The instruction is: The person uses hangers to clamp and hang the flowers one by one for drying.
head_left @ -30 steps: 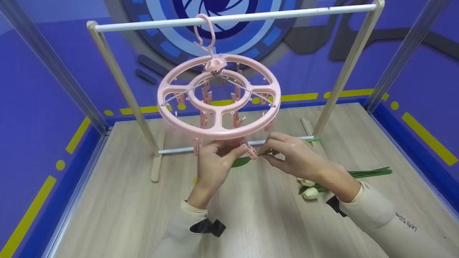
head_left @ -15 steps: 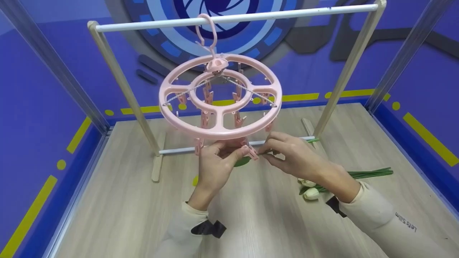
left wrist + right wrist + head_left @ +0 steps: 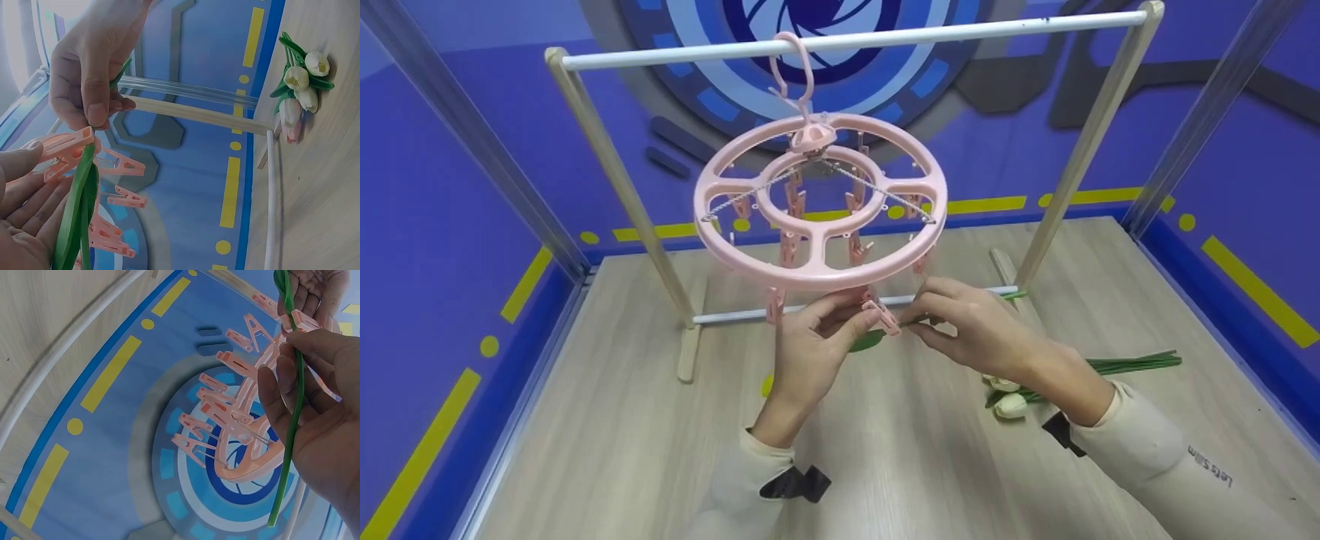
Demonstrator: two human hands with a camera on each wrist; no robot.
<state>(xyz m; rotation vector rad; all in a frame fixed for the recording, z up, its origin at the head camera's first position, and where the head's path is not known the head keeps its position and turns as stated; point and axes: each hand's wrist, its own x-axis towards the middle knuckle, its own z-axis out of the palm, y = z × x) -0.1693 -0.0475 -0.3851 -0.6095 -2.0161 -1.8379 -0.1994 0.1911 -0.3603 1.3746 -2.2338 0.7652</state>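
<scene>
In the head view my left hand (image 3: 814, 349) is under the front of a round pink clip hanger (image 3: 810, 281), pinching a pink clothespin (image 3: 883, 318) between thumb and fingers. My right hand (image 3: 982, 330), just to the right, pinches a green flower stem (image 3: 296, 408) that crosses at the clothespin's tip. Long green leaves (image 3: 77, 208) hang past the clip in the left wrist view. The stem's lower end runs free across my right palm in the right wrist view. A yellow bit (image 3: 767, 384) shows beside my left wrist; the flower's head is otherwise hidden.
The hanger hooks over the white top bar (image 3: 960, 31) of a wooden-legged rack. Several more pink clothespins (image 3: 775, 304) dangle from its ring. White and pink tulips (image 3: 298, 81) lie on the wooden table at the right, their green stems (image 3: 1140, 362) pointing right. Blue patterned walls stand around.
Both hands stay almost in place at the clothespin and stem. The hanger shifts only very slightly.
</scene>
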